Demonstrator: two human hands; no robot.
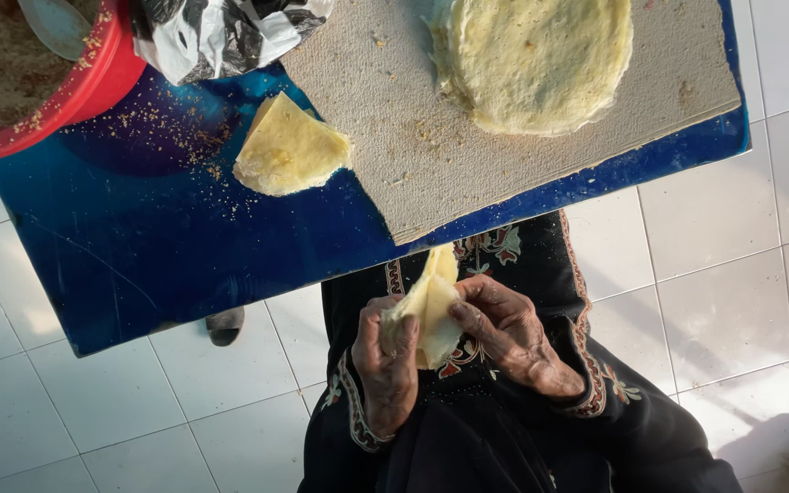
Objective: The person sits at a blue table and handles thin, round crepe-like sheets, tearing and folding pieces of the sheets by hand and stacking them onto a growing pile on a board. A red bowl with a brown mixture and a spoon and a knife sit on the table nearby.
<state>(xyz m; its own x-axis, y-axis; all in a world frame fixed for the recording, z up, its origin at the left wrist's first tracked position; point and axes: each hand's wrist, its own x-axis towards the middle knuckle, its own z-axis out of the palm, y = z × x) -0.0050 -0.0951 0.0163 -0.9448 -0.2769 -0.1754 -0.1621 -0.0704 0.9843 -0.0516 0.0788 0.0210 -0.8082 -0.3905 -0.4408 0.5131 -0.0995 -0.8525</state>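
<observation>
Both my hands hold a pale yellow folded pancake (433, 306) over my lap, just below the blue table's (139, 256) near edge. My left hand (385, 365) wraps its lower left side. The fingers of my right hand (509, 333) pinch its right edge. A second folded pancake (289, 151) lies on the table beside a grey board (431, 155). On the board sits a stack of round flat pancakes (536, 59).
A red bowl (93, 78) of brown crumb filling with a spoon (57, 23) stands at the table's far left corner. A crumpled black and white bag (221, 32) lies next to it. Crumbs are scattered on the blue surface. White floor tiles (714, 292) surround the table.
</observation>
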